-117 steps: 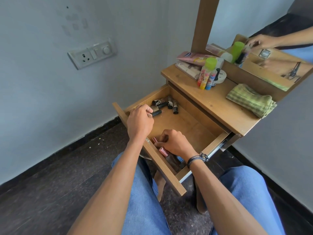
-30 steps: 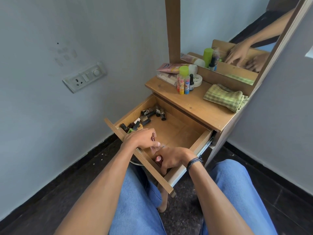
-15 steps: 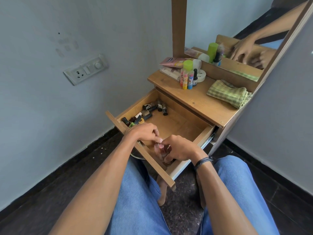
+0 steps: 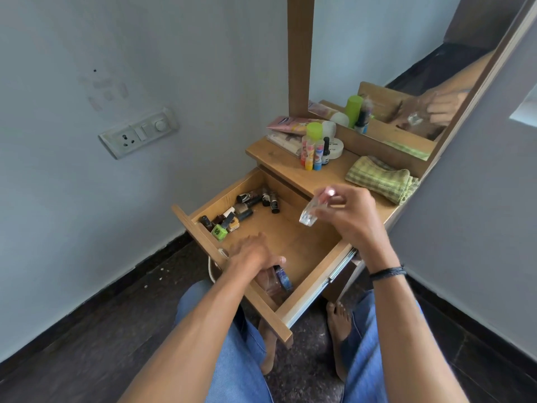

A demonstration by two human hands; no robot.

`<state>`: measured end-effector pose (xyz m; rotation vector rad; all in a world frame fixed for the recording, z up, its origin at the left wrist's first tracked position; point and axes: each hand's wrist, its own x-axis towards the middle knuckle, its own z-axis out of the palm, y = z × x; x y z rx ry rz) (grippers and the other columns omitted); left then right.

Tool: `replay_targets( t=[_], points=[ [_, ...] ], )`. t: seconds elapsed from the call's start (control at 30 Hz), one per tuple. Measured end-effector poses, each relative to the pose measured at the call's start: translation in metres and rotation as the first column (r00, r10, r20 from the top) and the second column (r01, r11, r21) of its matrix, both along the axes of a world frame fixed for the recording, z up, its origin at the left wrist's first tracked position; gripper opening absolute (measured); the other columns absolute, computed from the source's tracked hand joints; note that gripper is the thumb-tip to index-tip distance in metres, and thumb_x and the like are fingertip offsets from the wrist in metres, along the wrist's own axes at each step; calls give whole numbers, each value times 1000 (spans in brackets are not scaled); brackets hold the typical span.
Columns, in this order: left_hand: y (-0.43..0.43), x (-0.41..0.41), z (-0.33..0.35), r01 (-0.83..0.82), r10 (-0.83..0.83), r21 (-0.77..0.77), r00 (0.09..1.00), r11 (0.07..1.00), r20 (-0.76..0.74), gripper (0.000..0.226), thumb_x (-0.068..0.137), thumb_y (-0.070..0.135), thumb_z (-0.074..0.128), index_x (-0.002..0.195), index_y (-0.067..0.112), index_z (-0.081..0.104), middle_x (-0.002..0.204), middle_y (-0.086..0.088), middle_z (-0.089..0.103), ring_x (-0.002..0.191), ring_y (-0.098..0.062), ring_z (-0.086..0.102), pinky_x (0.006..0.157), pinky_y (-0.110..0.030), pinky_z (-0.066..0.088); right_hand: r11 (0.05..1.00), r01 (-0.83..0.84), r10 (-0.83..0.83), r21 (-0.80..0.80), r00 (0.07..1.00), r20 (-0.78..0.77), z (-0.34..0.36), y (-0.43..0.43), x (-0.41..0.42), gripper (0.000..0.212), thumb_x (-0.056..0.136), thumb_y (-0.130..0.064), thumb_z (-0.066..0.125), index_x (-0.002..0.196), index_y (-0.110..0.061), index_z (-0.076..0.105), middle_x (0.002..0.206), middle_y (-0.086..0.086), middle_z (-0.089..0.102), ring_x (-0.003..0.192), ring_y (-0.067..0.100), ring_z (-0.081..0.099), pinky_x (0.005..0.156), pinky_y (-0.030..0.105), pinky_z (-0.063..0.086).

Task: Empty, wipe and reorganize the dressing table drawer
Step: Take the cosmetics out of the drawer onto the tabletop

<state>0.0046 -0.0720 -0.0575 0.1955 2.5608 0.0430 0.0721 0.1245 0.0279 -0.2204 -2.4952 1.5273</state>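
Right hand (image 4: 345, 216): at the wrist just behind it, a thin black cord band (image 4: 388, 271) of several strands lying side by side, with a small end or knot sticking out on the outer side. The forearm behind the band is bare to the frame's edge.

Left hand (image 4: 250, 257): motion-blurred. The wrist and forearm behind it are bare along their whole visible length.

Beneath both forearms: blue denim jeans (image 4: 241, 365) on both legs, light-to-mid wash, smooth fabric; seams too faint to trace.

Below the hands, between the knees: two bare feet. Left foot (image 4: 268, 344) only partly seen, in shadow. Right foot (image 4: 338, 318) shows its toes.
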Motion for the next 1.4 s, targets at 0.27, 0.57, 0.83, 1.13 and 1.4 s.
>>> replay_targets(
  t=[0.27, 0.57, 0.83, 1.13, 1.4],
  points=[
    [4, 2, 5, -179, 169, 118, 982, 977, 86, 75, 78, 51, 81, 137, 21, 46, 128, -5, 59, 70, -12, 70, 59, -26, 59, 951, 293, -279, 102, 951, -130, 10, 18, -43, 27, 81, -13, 79, 108, -16, 76, 89, -2, 72, 83, 19, 69, 79, 44, 59],
    [0, -4, -7, -276, 219, 260, 949, 926, 228, 84, 68, 28, 93, 136, 26, 44, 117, -3, 62, 85, -19, 71, 79, -44, 62, 956, 263, -242, 127, 957, -157, -23, 28, -69, 47, 83, -13, 82, 127, -11, 67, 112, 2, 73, 95, 11, 67, 91, 29, 58],
    [0, -4, -2, -349, 269, 325, 925, 879, 267, 90, 75, 16, 84, 148, 26, 31, 121, -7, 56, 88, -21, 69, 64, -33, 63, 955, 273, -259, 114, 958, -128, -30, 29, -71, 52, 83, -14, 82, 132, -14, 65, 112, -5, 71, 94, 5, 65, 86, 17, 54],
    [0, 3, 40, -285, 345, 527, 938, 801, -16, 71, 82, 26, 78, 137, 33, 32, 109, -4, 63, 80, -19, 70, 58, -28, 50, 946, 288, -270, 151, 954, -129, -30, 29, -71, 60, 84, -12, 79, 140, -9, 58, 121, 4, 71, 90, 5, 61, 82, 13, 48],
    [49, -18, 103, 94, 494, 918, 819, 385, -291, 71, 70, -2, 80, 127, 17, 42, 103, -2, 56, 76, 5, 63, 55, -6, 45, 942, 295, -274, 163, 952, -136, -33, 29, -73, 53, 83, -9, 78, 134, -11, 63, 116, 3, 72, 94, 7, 63, 86, 21, 54]
  ],
)
